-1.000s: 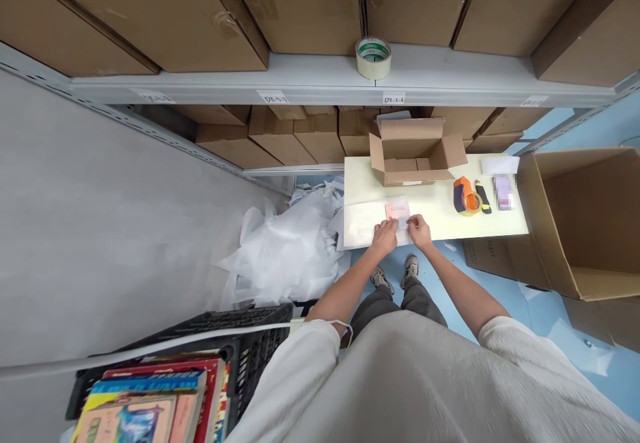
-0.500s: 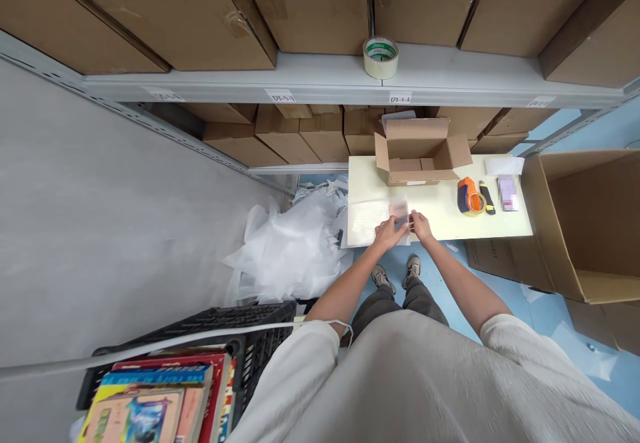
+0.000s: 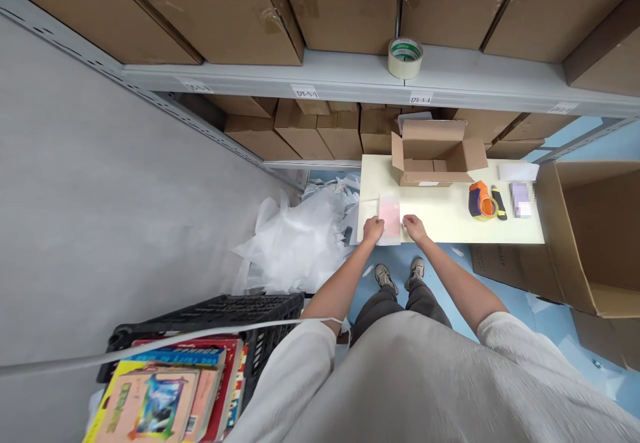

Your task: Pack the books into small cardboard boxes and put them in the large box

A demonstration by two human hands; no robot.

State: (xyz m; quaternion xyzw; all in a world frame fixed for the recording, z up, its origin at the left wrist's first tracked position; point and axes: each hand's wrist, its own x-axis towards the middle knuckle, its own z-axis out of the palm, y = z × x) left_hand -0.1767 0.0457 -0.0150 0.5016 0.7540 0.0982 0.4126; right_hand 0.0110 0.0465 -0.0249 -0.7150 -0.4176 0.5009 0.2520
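Observation:
A pale pink flat item in a clear sleeve stands on end on the cream table, near its front left corner. My left hand grips its lower left edge and my right hand grips its lower right edge. A thin white sheet lies flat just behind my left hand. Further back on the table sits a small open cardboard box.
An orange tape dispenser, a black-and-yellow cutter and a small purple item lie at the table's right. A large open carton stands right of it. White wrapping is heaped left; a black crate of books is nearer. A tape roll rests on the shelf.
The pink item went from lying flat on the white sheet to standing upright between both hands. My view has shifted, so everything sits a little further right in the picture.

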